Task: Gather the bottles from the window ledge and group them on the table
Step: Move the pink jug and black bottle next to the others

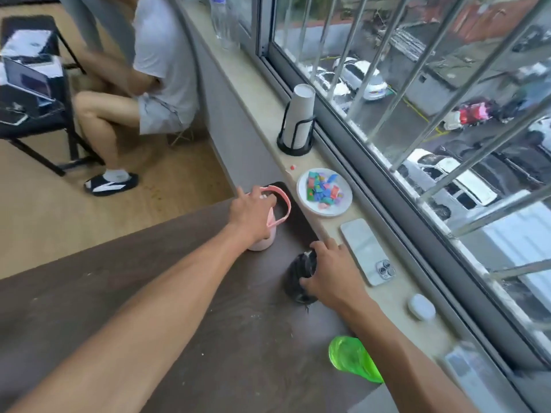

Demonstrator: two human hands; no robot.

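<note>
Fingers [269, 201] of left hand [250, 214] grip pink bottle [268, 228]; right hand [331, 274] clasps dark bottle [299, 274]

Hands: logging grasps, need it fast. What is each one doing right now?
Left hand: closed on the top of the pink bottle.
Right hand: closed on the dark bottle, on the table.

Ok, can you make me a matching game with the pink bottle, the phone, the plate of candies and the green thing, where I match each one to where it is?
Things:
1. pink bottle
2. phone
3. plate of candies
4. green thing

Places:
A. flat on the window ledge, beside the right hand
B. on the table, under the right forearm
C. on the ledge, past the phone
D. on the table, under the left hand

Pairs: 1-D, 2-A, 3-C, 4-B
</note>
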